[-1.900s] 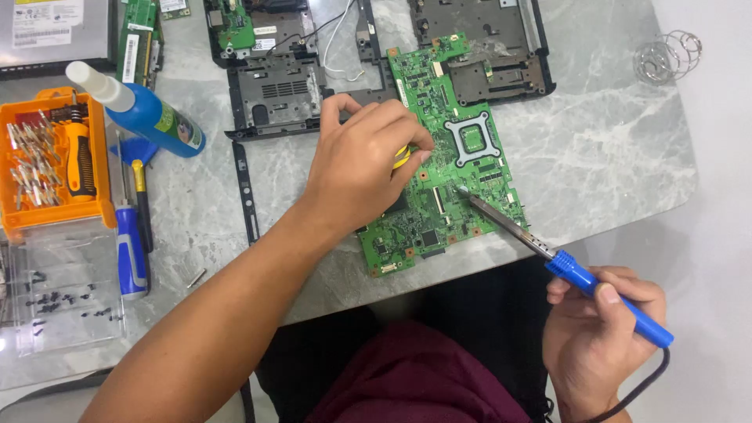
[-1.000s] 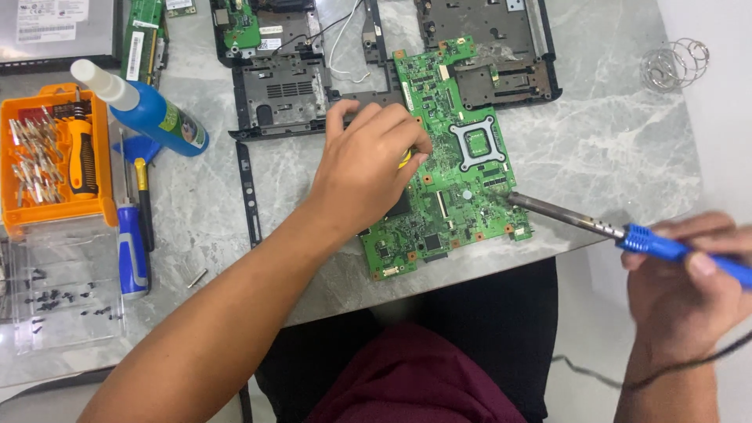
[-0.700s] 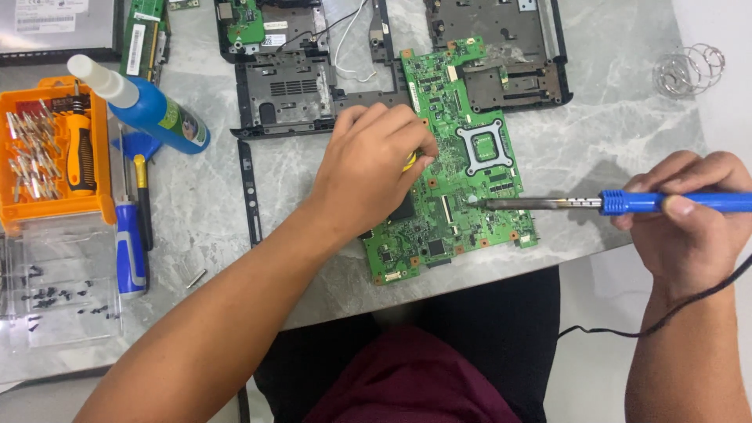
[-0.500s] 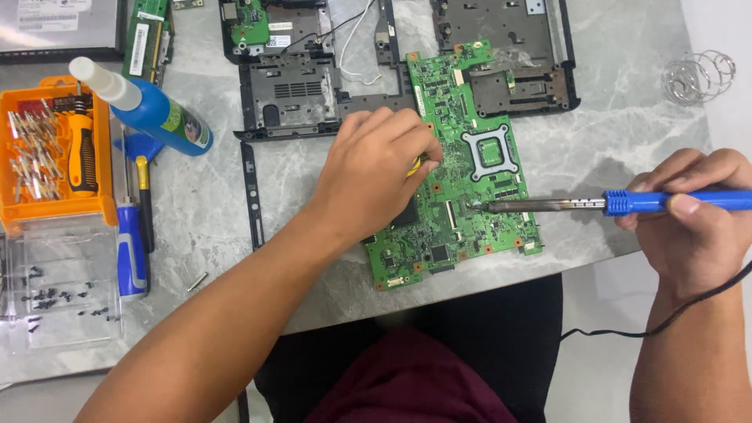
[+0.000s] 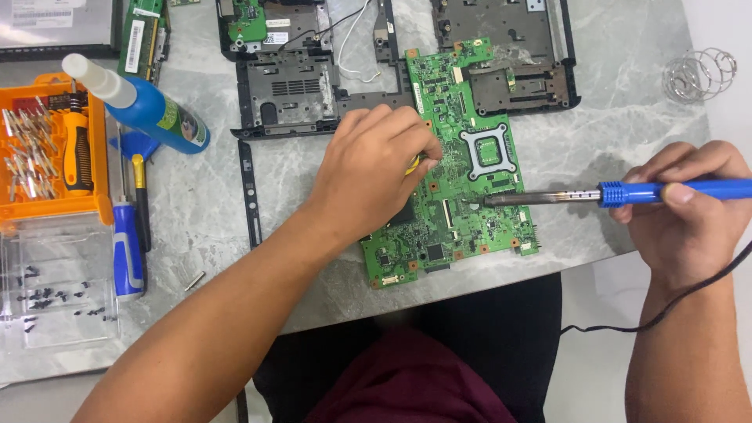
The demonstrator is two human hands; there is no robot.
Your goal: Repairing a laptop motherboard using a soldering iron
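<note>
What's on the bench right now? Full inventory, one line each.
circuit board: 1, green, centre of table
soldering iron: 1, blue handle, tip on the board
laptop shell parts: several, dark grey, top
spray bottle: 1, blue with white cap, lying left
bit case: 1, orange, far left
screwdriver: 1, blue handle, left
clear tray of screws: 1, lower left
wire coil stand: 1, metal, top right
left hand: on board
right hand: holds iron

Grey marble-patterned stone table (image 5: 627, 133) under even, bright light

Its veined top fills most of the view; a pale, plain floor (image 5: 595, 368) shows past its near right edge.
</note>
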